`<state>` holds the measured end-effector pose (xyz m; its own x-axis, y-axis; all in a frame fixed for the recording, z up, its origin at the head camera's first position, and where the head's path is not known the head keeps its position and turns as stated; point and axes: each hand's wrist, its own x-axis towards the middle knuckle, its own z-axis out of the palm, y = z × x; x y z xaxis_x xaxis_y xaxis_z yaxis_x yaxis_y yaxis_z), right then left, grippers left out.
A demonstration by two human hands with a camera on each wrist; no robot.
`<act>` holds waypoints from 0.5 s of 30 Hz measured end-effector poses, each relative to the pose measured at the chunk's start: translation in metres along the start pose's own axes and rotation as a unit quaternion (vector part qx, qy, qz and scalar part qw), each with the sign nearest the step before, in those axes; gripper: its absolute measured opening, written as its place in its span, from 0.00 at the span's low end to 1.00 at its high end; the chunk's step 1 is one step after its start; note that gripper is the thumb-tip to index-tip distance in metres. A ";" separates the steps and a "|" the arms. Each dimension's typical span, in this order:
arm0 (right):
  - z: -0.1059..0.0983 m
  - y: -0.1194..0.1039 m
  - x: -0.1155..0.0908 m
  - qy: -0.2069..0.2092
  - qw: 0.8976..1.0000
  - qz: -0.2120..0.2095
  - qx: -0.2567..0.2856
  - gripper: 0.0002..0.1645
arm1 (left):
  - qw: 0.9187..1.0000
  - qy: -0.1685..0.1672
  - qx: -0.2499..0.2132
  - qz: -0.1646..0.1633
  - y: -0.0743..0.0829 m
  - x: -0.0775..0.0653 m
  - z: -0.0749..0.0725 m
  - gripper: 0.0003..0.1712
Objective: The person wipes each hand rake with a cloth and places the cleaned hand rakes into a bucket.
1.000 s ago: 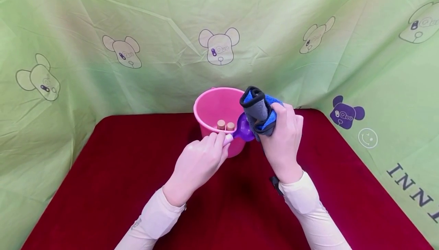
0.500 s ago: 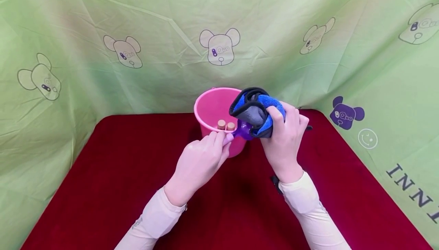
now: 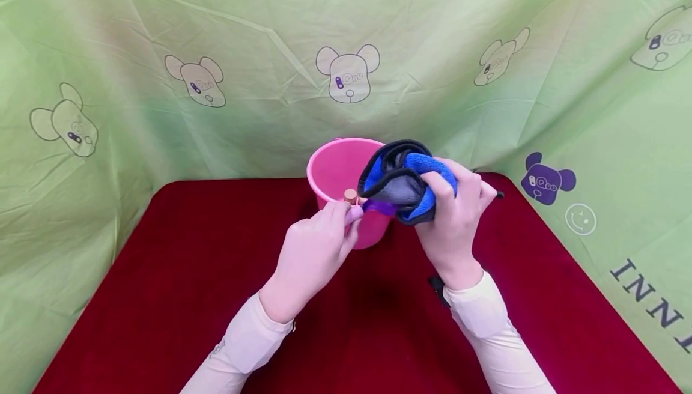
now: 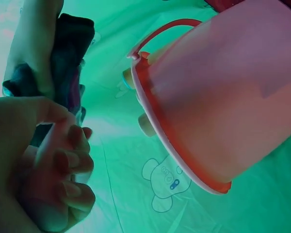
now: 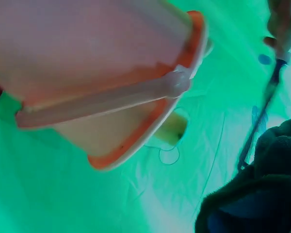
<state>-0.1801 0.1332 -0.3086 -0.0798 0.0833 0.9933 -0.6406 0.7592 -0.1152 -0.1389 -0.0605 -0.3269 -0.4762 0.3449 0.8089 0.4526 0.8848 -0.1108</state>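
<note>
In the head view my left hand (image 3: 310,250) grips the lilac handle of a purple scoop (image 3: 382,207) in front of the pink bucket (image 3: 373,235). My right hand (image 3: 456,226) holds a bunched blue and grey cloth (image 3: 397,190) with black edging, which covers most of the scoop's bowl. Curled fingers of the left hand (image 4: 63,170) show in the left wrist view, with the dark cloth (image 4: 73,53) above them. The right wrist view has the cloth (image 5: 262,199) at lower right, and the scoop shows there only as a thin dark shape.
Wooden ends (image 3: 350,195) stick up at the near side of the bucket's mouth. A carrying handle (image 5: 111,99) crosses the bucket's side. Dark red fabric (image 3: 205,250) covers the table, and a green printed curtain (image 3: 259,51) surrounds its back and sides.
The cloth has turned and shifted left across the scoop's bowl, hiding most of the purple and one wooden end. The right hand has tilted with it; the left hand has barely moved.
</note>
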 end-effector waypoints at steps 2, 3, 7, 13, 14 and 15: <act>-0.003 0.002 0.002 -0.008 0.998 0.045 0.031 0.20 | 1.000 -0.008 -0.006 -0.015 -0.002 0.000 0.000 0.15; -0.005 0.003 0.003 -0.013 0.996 0.070 0.046 0.21 | 1.000 -0.011 -0.004 -0.022 -0.003 -0.001 0.000 0.15; -0.014 0.005 0.009 -0.024 0.987 0.143 0.073 0.24 | 0.999 -0.023 -0.004 -0.047 -0.007 0.000 0.001 0.16; -0.018 0.002 0.013 -0.007 0.980 0.170 0.107 0.27 | 0.998 -0.030 0.019 -0.059 -0.011 0.002 0.001 0.17; -0.018 0.001 0.013 -0.005 0.979 0.171 0.114 0.28 | 0.997 -0.031 0.020 -0.060 -0.011 0.002 0.001 0.17; -0.019 -0.001 0.013 -0.005 0.978 0.171 0.122 0.29 | 0.997 -0.032 0.018 -0.061 -0.011 0.002 0.002 0.17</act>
<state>-0.1664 0.1457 -0.2953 -0.3287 0.2983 0.8961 -0.7383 0.5106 -0.4407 -0.1461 -0.0693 -0.3252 -0.5734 0.2515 0.7797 0.3609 0.9319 -0.0352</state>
